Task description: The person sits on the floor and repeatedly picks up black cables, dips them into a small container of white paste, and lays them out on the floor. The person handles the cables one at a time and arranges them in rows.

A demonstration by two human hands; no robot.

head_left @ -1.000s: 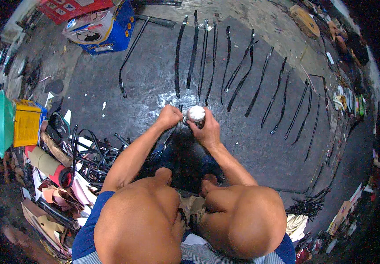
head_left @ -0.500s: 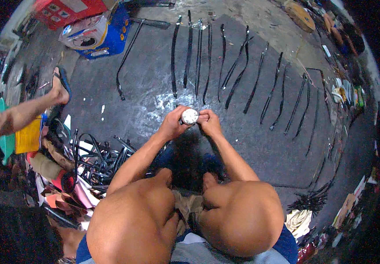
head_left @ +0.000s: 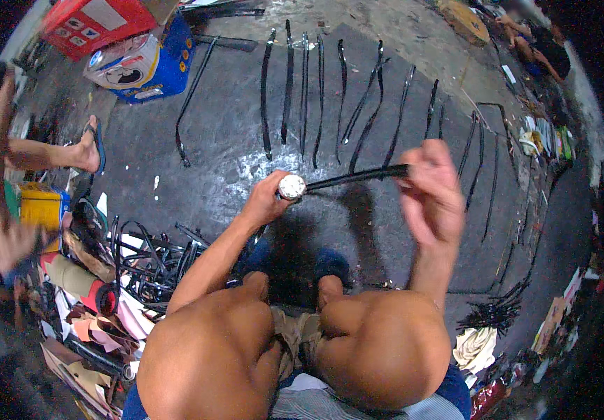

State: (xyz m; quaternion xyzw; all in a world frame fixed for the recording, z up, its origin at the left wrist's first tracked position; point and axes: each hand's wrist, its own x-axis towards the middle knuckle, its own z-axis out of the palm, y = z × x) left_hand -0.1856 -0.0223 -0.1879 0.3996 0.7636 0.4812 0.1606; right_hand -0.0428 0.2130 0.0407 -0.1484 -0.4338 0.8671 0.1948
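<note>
In front of my knees, my left hand (head_left: pixel 265 198) is closed around an upright cylinder with a round, speckled white top (head_left: pixel 292 187). From beside that top a black strap (head_left: pixel 354 178) stretches right, slightly slanted upward. Its far end is pinched in my right hand (head_left: pixel 436 192), which is raised off the floor and blurred. Where the strap meets the cylinder, I cannot tell whether it is wrapped around it or only pressed against it. Beyond my hands, several similar black strips (head_left: pixel 265 105) lie spaced side by side on the dark mat (head_left: pixel 225 133).
A tangled heap of black strips (head_left: pixel 158 259) lies left of my legs, beside scraps (head_left: pixel 95 329). Red (head_left: pixel 99 28) and blue (head_left: pixel 169 66) boxes stand far left. Another person's sandalled foot (head_left: pixel 90 150) and blurred arm (head_left: pixel 0 140) are at the left. Cream cloth (head_left: pixel 475 350) lies right.
My right hand has moved right and up from beside the cylinder, drawing the black strap out straight. My left hand stays on the cylinder. Another person's arm has appeared at the left.
</note>
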